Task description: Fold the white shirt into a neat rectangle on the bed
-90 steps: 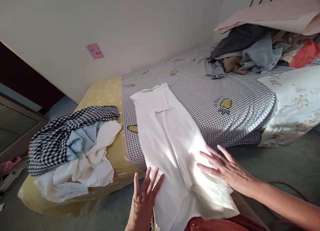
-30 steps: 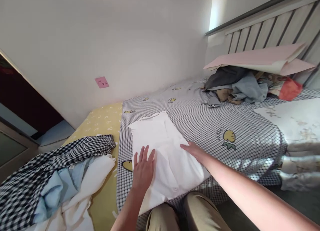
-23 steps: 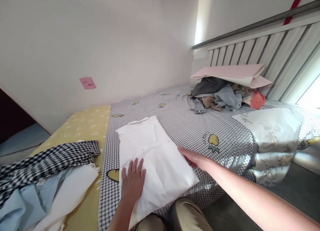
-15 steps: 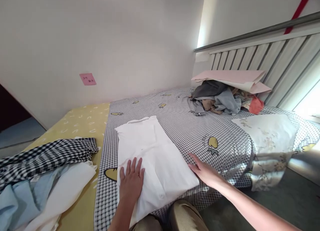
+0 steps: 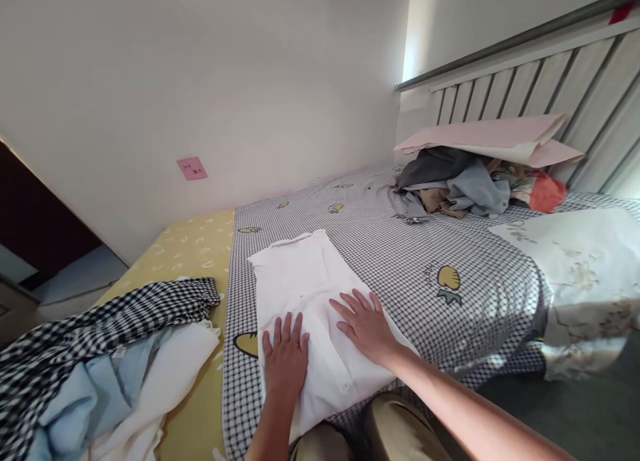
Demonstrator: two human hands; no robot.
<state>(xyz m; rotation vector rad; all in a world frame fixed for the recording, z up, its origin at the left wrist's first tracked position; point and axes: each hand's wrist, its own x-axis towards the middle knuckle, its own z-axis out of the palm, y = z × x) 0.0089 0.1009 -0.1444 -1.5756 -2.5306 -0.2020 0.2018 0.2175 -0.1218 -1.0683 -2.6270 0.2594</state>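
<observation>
Both hands lie flat and open, fingers spread, gripping nothing, pressing on the folded white shirt [image 5: 320,314] that sits at the near edge of the bed, on the checked sheet [image 5: 400,261]. The left hand [image 5: 286,356] rests on the near left part of the shirt, where it was half a second ago; the right hand [image 5: 367,326], which was then off the shirt's right edge on the sheet, has come back onto the cloth just beside the left, so the fold is now being flattened under both palms. To the left, on the yellow sheet [image 5: 195,248], lies a heap of clothes [image 5: 100,368] topped by a gingham piece; a second pile of clothes [image 5: 460,181] sits far right under a pink sheet of paper [image 5: 490,138]
</observation>
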